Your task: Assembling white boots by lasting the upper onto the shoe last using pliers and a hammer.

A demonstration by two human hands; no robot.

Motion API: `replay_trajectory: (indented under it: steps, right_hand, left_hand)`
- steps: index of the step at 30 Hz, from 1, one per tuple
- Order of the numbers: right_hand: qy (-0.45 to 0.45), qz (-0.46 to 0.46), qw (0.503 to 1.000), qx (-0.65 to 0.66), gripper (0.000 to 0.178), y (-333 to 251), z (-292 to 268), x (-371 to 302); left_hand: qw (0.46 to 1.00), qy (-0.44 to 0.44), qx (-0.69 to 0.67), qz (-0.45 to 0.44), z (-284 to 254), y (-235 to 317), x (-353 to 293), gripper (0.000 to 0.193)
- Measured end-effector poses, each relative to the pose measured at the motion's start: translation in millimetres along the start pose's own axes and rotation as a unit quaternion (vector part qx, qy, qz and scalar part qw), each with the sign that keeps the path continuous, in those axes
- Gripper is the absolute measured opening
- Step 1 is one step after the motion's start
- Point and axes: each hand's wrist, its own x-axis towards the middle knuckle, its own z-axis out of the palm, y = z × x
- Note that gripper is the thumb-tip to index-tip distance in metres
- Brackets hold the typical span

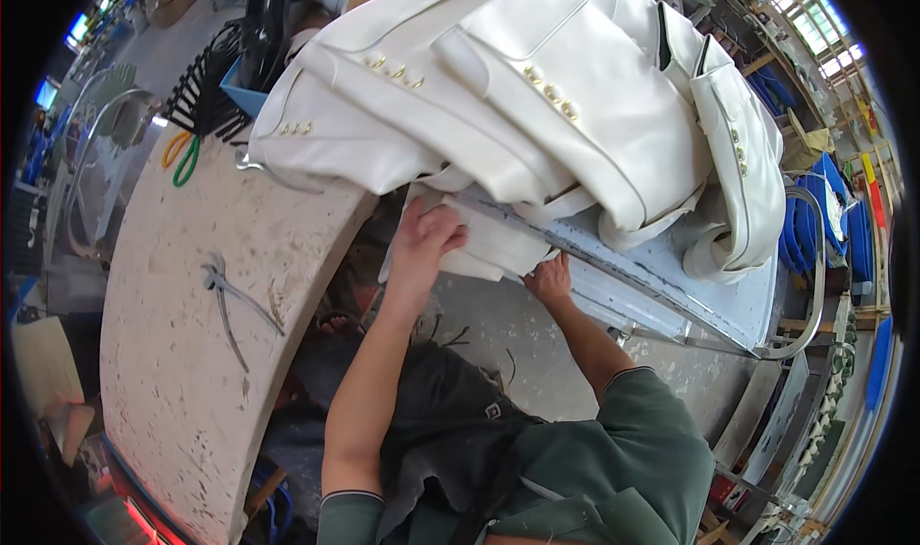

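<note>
Head | white panel (495, 246) — under left hand (433, 231), grip unclear | right hand (549, 279) pinches its edge

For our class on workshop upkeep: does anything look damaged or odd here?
Yes: the grey table has a worn-looking edge near the right hand, its surface broken by dark patches. The pale bench is speckled with dark marks.

I'm standing in a workshop, plainly enough: the long pale workbench (172, 248) is scuffed and spotted, with metal pincers (216, 275) lying on it. White leather-like covers (613, 95) with gold-coloured buttons are heaped on a worn metal-edged table (661, 269). Dark scraps dot the grey floor (484, 320), crowded racks line the right side, and the person working wears a dark apron (431, 401).
</note>
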Motion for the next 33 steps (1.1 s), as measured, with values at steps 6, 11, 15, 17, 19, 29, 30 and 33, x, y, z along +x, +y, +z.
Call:
replay_trajectory:
  steps: [6,11,15,17,19,29,30,33]
  right_hand:
    - [-0.087,0.073,0.993,0.025,0.024,6.0,0.8,-5.5]
    - [-0.174,0.125,0.976,0.023,0.022,-3.7,-10.6,3.3]
    - [-0.175,0.139,0.974,0.043,0.025,-8.4,-16.8,5.7]
    - [-0.177,0.137,0.974,0.032,0.025,-9.8,-16.9,3.8]
    - [-0.266,0.126,0.955,-0.028,0.038,-12.3,-26.0,11.2]
    - [-0.180,0.071,0.980,-0.057,0.036,10.6,3.3,-0.4]
    - [-0.178,0.057,0.981,-0.053,0.037,6.3,0.5,2.3]
    - [-0.161,0.039,0.985,-0.057,0.036,-7.2,-10.6,4.5]
  left_hand:
    - [0.998,0.029,-0.048,0.014,7.9,6.1,20.4,0.039]
    - [0.999,0.051,0.007,0.011,4.2,4.3,21.2,0.037]
    - [0.999,0.020,0.014,-0.028,-5.1,21.9,7.6,0.043]
    - [0.997,-0.008,0.074,-0.032,-23.3,25.5,-7.7,0.046]
    - [0.995,0.026,0.097,0.003,-43.9,30.7,-38.1,0.046]
    - [0.747,0.493,0.378,0.238,-246.7,59.2,-244.0,0.035]
    - [0.697,0.534,0.417,0.237,-270.7,60.2,-259.0,0.036]
    - [0.647,0.589,0.431,0.220,-331.7,65.2,-285.0,0.035]
